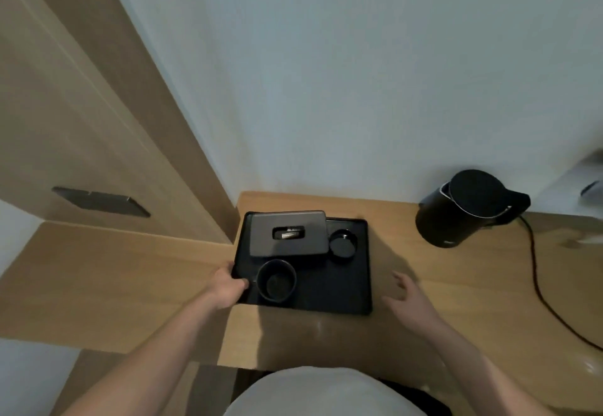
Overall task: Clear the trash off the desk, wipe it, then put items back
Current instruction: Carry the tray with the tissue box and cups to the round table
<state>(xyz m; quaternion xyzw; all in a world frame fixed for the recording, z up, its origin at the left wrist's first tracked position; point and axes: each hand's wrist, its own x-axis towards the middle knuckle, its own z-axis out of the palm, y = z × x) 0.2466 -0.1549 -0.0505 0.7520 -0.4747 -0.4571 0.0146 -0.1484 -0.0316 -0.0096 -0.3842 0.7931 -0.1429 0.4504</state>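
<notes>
Held the black tray [346,288] by its left edge with left hand [228,286], grip curled on it. Kept right hand [409,301] near, fingers apart, holding nothing. Rested on the counter [424,285]. No trash seen; probably putting things back.

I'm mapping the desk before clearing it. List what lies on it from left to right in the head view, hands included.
left hand gripping the tray's left edge → near cup on the tray → far cup → right hand, open above the desk → kettle → its cord
</notes>
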